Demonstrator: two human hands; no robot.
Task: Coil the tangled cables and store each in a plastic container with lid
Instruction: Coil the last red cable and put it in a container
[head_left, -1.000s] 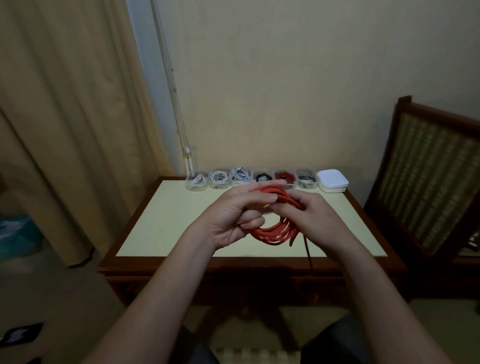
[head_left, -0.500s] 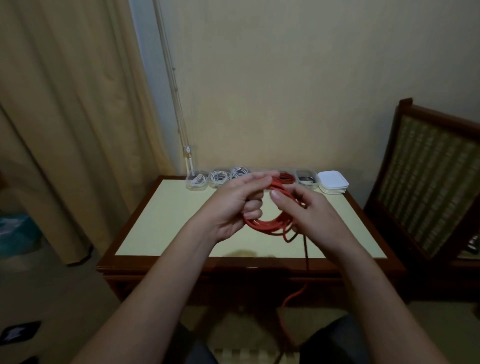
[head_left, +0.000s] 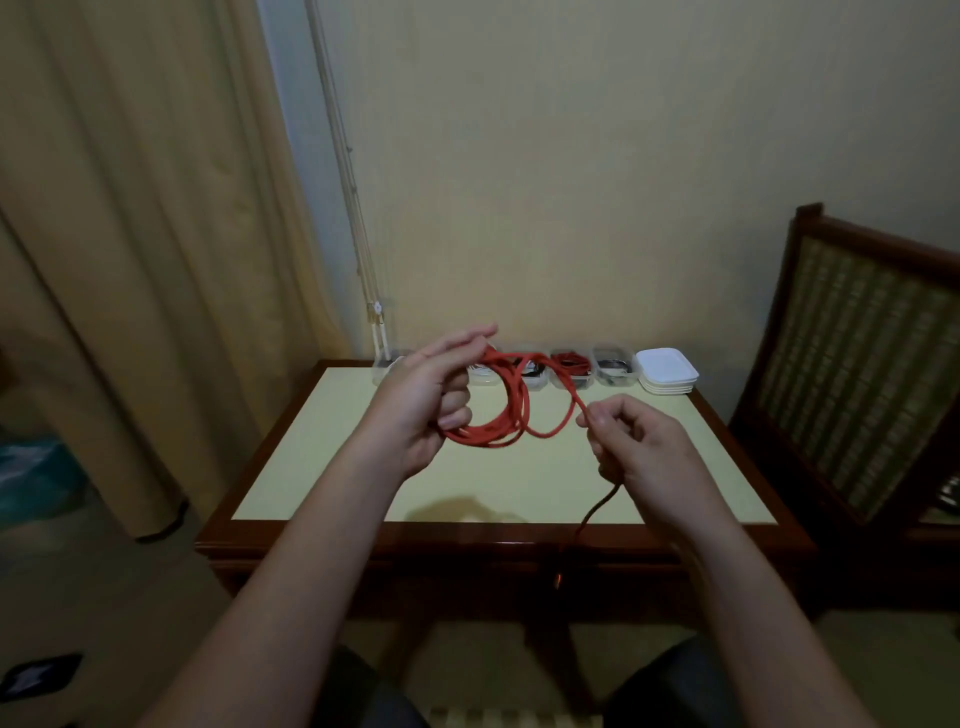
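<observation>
A red cable (head_left: 511, 410) hangs in several loops above the table. My left hand (head_left: 426, 400) holds the coil's left side, fingers curled around the loops. My right hand (head_left: 631, 441) pinches the loose strand to the right of the coil; the rest of that strand drops from under this hand over the table's front edge. Along the table's back edge stands a row of small clear plastic containers (head_left: 615, 366) with coiled cables inside, one of them red (head_left: 571, 364). A stack of white lids (head_left: 667, 370) sits at the row's right end.
The table (head_left: 519, 488) has a pale yellow top and a dark wooden rim. A wooden chair with a woven back (head_left: 857, 358) stands close on the right. A curtain (head_left: 130, 260) hangs at the left, the wall just behind the containers.
My hands have moved apart. The right hand slid out along the strand to the right, opening a new loop, while the left hand lifted slightly with the coil.
</observation>
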